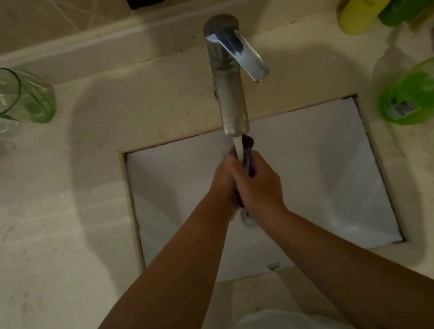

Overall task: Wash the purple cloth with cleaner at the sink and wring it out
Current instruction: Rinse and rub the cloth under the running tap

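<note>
Grip: we see both hands closed around the purple cloth (249,159), the left hand (223,183) and the right hand (260,186) pressed together with the cloth bunched between the palms.
Where the cloth is: inside the grip, over the white sink (352,172), directly below the tap (229,83); the water stream (238,147) lands on the end that pokes out beyond our fingers.
Handling: we judge it soft and limp, heavier now that it is soaked, and likely slick if cleaner is on it; nothing fragile about it.
Where to hold: we would take it near each end of the roll, one hand per end, so a twist has length to work on; at present the two hands sit close together at its middle.
Long axis: the cloth appears gathered into a narrow roll running away from us, from the heel of the grip toward the tap.
Ends: a dark tuft shows past the fingertips, and a pale wet bit hangs below the wrists.
Beside the grip: green bottle (422,94) well off to the right on the table (39,247), green glass (17,95) far left.
</note>
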